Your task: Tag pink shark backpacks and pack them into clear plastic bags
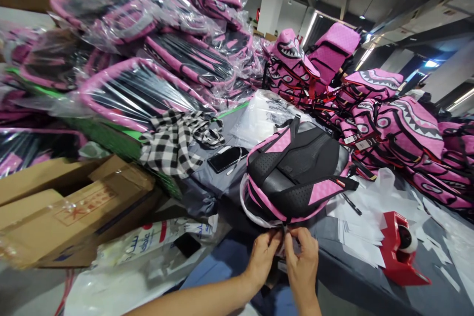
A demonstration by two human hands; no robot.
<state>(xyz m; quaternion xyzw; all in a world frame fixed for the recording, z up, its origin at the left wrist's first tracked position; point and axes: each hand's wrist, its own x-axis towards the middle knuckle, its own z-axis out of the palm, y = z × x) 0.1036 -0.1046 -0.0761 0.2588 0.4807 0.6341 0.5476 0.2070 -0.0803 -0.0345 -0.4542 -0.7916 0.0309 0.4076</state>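
Note:
A black and pink backpack (299, 168) lies on the grey-covered table with its padded back and shoulder straps facing up. At its near edge, a short dark strap (285, 227) hangs down between my hands. My left hand (263, 256) is closed in a pinch at this strap, thumb and fingertips together. From the other side my right hand (302, 254) pinches at the same spot, nearly touching the left. Exactly what the fingertips press is partly hidden. A pale band (250, 207) curves along the backpack's left edge.
Plastic-wrapped pink bags (148, 94) are piled at left; pink shark-mouth backpacks (400, 123) are stacked at right. Nearby are a checked cloth (177, 143), a phone (224, 159), white papers (361, 242), a red tape dispenser (392, 252) and a cardboard box (85, 212).

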